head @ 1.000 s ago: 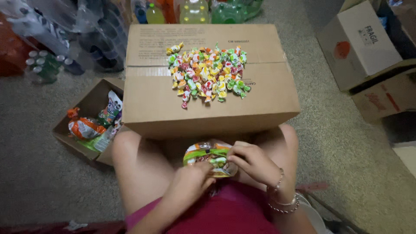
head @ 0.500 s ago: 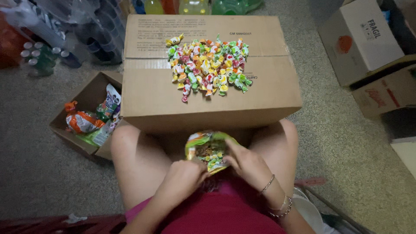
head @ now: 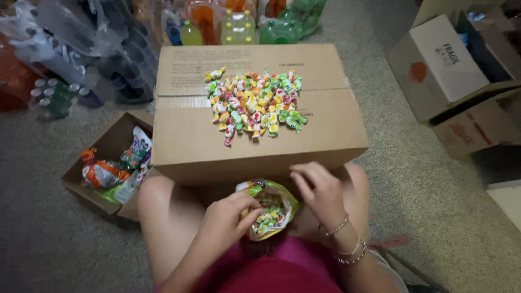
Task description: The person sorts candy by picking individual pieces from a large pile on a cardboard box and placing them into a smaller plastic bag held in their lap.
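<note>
Candy bag [head: 269, 209], open-mouthed and half full of small wrapped sweets, sits in the lap of a seated person, tucked just under the near edge of a big cardboard box [head: 184, 146] that serves as a work surface. Left hand [head: 230, 217] is clamped on the bag's left rim, fingers curled over the edge & thumb side pressed to the foil; right hand [head: 317, 190] hovers just to the bag's right, fingers loosely bent & spread, apart from the left and not closed on anything that shows. The bag's long axis runs roughly toward the box, mouth tilted up at the camera, w/ the left hand on it and the right hand the freer of the two. Straight ahead, beyond both hands, a heap of wrapped candies [head: 254, 106] in red, yellow, green lies on the box top, well apart from the bag. Off to the left, a smaller open box [head: 111, 146] holds crumpled snack packets; drink bottles [head: 236, 27] line the far side. Hard to make out: motion blur smears the right fingertips, so whether they pinch a sweet can't be told; bag's lower end is hidden behind the left hand & lap.
</note>
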